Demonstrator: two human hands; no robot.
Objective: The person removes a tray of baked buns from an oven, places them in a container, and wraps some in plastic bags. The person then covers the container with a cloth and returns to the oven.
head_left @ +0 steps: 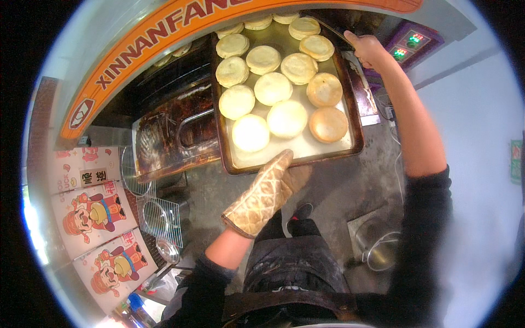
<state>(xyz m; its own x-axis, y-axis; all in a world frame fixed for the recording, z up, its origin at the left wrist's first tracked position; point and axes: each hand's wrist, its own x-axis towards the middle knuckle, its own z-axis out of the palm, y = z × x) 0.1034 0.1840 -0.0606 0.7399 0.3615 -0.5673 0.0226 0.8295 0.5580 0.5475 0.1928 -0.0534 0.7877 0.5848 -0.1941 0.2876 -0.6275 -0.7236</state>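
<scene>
While the left hand [273, 183] steadies the tray [329, 150], the right hand [372, 52] grips a thin tool [334, 31]

Because the tray probably carries oven heat, the left hand wears a quilted oven mitt [254, 205], its thumb lapped over the near rim; it seems to clasp that edge, though its fingers are hidden beneath. The tray juts from under the oven's orange front panel [164, 46], next to a stained metal door [156, 145] with a curved handle, presumably so the round breads [273, 88] are within reach. These lie close together in rows, mostly pale, with two browner ones by the right rim. Bare fingers close round what looks like the tool's handle; its length likely spares them the hot metal. Its far end sits beside the breads.
</scene>
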